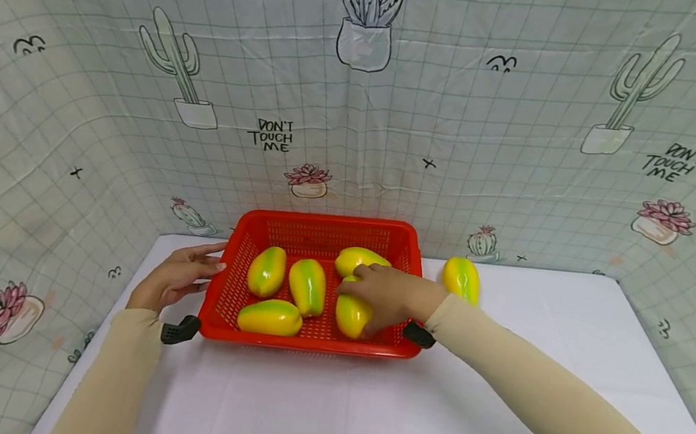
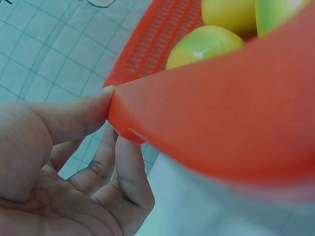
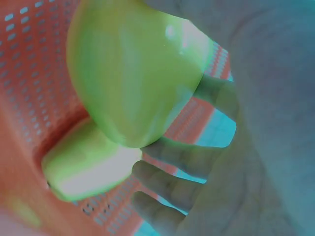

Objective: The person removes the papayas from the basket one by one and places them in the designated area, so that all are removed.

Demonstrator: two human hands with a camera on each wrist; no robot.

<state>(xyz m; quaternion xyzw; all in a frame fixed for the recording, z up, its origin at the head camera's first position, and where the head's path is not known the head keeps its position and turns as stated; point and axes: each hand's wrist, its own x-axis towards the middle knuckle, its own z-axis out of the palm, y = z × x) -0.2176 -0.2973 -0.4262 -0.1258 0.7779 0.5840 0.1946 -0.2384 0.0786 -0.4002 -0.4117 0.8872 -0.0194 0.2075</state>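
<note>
A red plastic basket with perforated walls stands on the white table, several glossy yellow-green mangoes lying in it. At its left end my left hand pinches the rim between thumb and fingertips; the left wrist view shows this grip on the red rim closely. Over the basket's right part, my right hand holds a mango, its thumb and fingers around the fruit. Another mango lies beside the held one in the right wrist view. The hand partly covers the mango behind it.
One more mango lies on the white tablecloth outside the basket, to its right and partly behind my right forearm. A grid-patterned cloth with cactus drawings hangs behind the table and along both sides.
</note>
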